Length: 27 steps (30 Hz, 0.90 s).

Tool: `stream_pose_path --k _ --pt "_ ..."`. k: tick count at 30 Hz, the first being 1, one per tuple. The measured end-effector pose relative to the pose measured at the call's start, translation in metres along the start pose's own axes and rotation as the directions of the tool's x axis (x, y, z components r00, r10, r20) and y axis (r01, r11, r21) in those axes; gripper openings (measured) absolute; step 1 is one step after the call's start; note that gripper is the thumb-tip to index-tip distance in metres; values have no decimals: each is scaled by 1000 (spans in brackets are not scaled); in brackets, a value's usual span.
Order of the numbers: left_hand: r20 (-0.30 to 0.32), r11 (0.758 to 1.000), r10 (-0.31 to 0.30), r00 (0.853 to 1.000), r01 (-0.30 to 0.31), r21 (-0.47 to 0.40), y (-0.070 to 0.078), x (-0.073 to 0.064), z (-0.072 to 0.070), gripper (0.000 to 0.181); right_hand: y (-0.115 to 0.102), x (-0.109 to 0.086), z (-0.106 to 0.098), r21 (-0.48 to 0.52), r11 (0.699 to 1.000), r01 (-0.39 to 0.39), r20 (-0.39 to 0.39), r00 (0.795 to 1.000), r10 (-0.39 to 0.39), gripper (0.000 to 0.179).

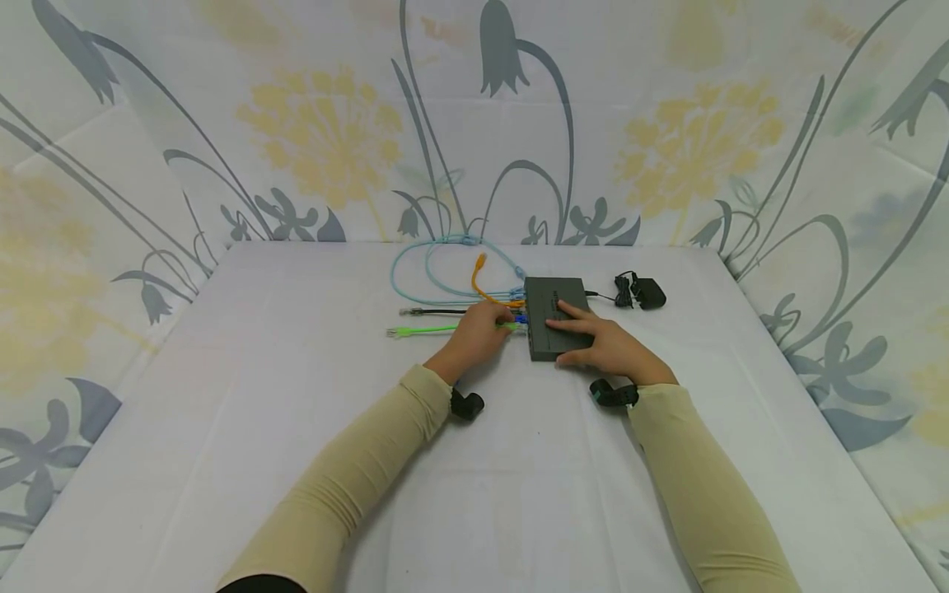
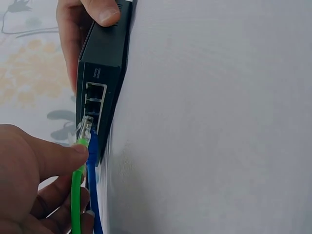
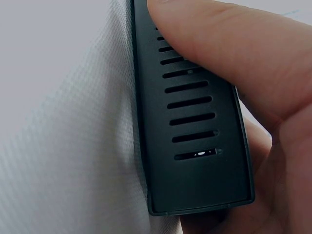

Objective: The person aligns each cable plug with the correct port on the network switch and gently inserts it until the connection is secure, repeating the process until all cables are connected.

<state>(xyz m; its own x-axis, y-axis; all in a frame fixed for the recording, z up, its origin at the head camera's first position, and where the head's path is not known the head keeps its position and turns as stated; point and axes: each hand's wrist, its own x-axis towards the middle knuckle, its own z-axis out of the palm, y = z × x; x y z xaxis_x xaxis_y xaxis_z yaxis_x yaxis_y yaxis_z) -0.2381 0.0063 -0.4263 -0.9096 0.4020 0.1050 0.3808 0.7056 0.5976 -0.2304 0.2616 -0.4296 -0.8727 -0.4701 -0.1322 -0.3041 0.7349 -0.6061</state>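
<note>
My left hand point(image 1: 482, 331) pinches the clear plug end of a green network cable point(image 2: 76, 195) between thumb and fingers. The plug is right at the port row of a dark network switch point(image 1: 541, 342); whether it sits inside a port I cannot tell. Close beside it, a blue cable point(image 2: 92, 168) runs to the switch. Two ports further along the row show dark and bare. With the thumb on its slotted side and fingers spread over the top, my right hand point(image 1: 611, 346) holds the switch on the table.
Light-blue cable point(image 1: 396, 276) loops behind my left hand. An orange cable point(image 1: 478, 276) and a black cable point(image 1: 426, 312) lie near the switch's left side. On the right, a thin lead joins the switch to a black power adapter point(image 1: 650, 294). White cloth covers the table point(image 1: 489, 494).
</note>
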Motion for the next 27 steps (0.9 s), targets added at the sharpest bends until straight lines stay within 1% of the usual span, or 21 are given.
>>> stream_pose_path --k 4,12,21,27 --pt "-9 1000 -3 1000 3 4 0 1 1 21 1 0 1 6 1000 2 -2 1000 -2 70" --pt "-38 999 26 999 -26 20 -1 1 3 19 -1 -1 0 2 1000 -3 -1 1000 3 70" --pt "-35 1000 17 999 -18 -23 -5 3 6 20 0 0 0 -5 1000 9 -10 1000 -9 70" --pt "-41 999 20 999 -21 -26 -6 5 9 21 0 -1 0 -8 1000 8 -12 1000 -8 70"
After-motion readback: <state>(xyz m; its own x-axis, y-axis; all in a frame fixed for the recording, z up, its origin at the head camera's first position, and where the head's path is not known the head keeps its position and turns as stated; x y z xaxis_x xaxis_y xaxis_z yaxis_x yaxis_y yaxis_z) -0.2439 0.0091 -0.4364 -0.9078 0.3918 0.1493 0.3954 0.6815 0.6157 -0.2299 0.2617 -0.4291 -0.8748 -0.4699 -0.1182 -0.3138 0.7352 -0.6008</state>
